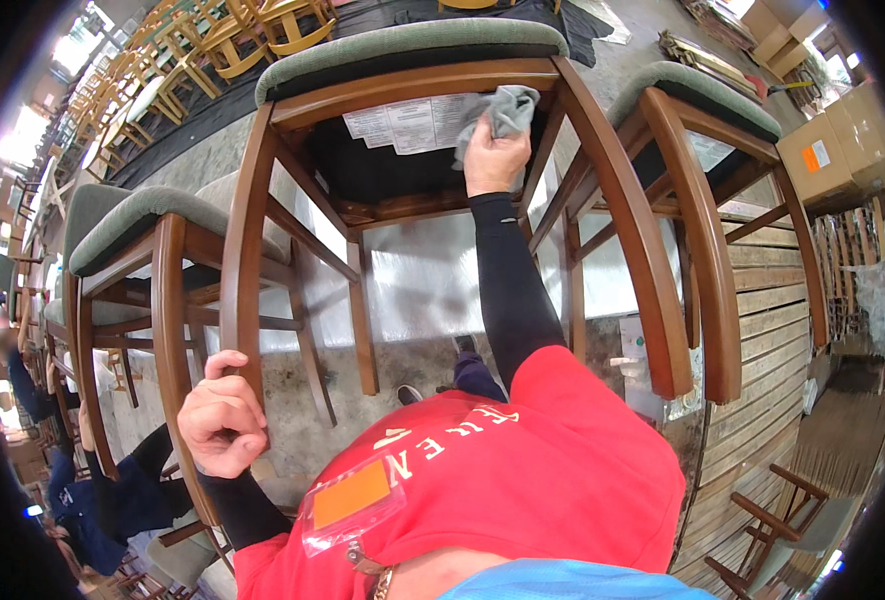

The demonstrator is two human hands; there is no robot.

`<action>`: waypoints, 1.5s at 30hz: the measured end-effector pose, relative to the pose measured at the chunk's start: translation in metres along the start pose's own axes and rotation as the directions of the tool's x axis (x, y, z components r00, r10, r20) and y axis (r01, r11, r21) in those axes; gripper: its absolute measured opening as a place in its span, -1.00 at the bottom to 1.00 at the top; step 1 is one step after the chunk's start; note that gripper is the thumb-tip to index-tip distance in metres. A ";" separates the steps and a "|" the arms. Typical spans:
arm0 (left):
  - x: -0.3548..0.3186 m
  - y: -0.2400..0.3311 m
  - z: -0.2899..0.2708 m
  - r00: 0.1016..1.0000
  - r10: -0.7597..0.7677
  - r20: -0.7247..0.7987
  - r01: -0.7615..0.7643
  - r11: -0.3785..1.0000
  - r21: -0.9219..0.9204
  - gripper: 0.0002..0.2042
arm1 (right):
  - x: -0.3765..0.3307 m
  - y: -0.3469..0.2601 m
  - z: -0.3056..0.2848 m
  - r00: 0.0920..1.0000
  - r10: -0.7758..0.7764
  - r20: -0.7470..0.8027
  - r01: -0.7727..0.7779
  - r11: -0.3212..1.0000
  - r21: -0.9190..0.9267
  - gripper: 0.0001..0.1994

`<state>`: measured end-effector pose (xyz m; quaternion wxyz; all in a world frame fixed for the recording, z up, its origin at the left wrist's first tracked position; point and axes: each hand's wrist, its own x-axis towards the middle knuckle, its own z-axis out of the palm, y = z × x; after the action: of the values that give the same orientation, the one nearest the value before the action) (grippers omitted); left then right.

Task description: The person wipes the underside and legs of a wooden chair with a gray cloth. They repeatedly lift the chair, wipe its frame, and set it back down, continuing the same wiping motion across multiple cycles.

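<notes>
In front of me stands a brown wooden chair with a grey-green padded seat [413, 45], its dark underside and white printed labels [413, 125] facing me. My right hand [496, 160] is closed on a crumpled grey cloth [511, 110], held against the underside by the labels' right end, near the frame. My left hand [223, 415] is loosely curled at the lower part of the chair's left leg [247, 270], which passes behind it. One finger is raised a little. Whether the left hand touches or holds anything is hidden.
Similar chairs stand close on the left [168, 240] and right [698, 110]. Cardboard boxes [843, 145] are at the right, by wooden slats [753, 320]. Another person [113, 500] is at the lower left. Many light wooden chairs [223, 45] stand farther back.
</notes>
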<state>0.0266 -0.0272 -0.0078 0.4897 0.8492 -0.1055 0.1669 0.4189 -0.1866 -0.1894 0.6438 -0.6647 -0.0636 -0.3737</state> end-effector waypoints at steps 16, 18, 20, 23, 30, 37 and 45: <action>-0.012 -0.009 -0.006 0.996 -0.015 -0.091 0.009 0.998 -0.063 -0.62 | -0.001 0.000 -0.008 0.936 0.134 -0.327 -0.101 0.988 0.116 -0.74; -0.010 -0.011 -0.008 0.997 -0.007 -0.076 0.002 0.998 -0.070 -0.62 | 0.019 -0.002 -0.006 0.897 0.348 -0.271 -0.231 0.894 0.384 -0.77; -0.008 -0.013 -0.012 0.999 0.024 -0.028 -0.026 0.997 -0.078 -0.69 | 0.028 -0.005 0.014 0.905 0.255 -0.339 -0.183 0.955 0.232 -0.76; -0.008 -0.018 -0.016 0.998 0.051 0.025 -0.049 0.995 -0.085 -0.74 | 0.010 0.011 0.011 0.993 0.101 -0.056 -0.092 0.985 0.148 -0.73; -0.012 -0.019 -0.017 0.999 0.048 0.020 -0.046 0.995 -0.090 -0.76 | 0.006 0.033 0.006 0.982 -0.187 -0.009 0.179 0.953 -0.245 -0.55; -0.022 -0.023 -0.015 0.995 0.094 -0.009 -0.095 0.989 -0.114 -0.70 | -0.070 0.080 -0.029 0.923 0.246 0.295 0.028 0.723 -0.690 -0.47; -0.025 -0.019 -0.024 0.992 0.083 0.094 -0.075 0.993 -0.093 -0.70 | -0.196 0.056 0.017 0.731 0.419 0.538 0.065 0.743 -0.667 -0.47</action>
<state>0.0054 0.0034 -0.0214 0.5146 0.8287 -0.1702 0.1396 0.3182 -0.1031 -0.3461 0.3438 -0.9341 -0.0851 -0.0453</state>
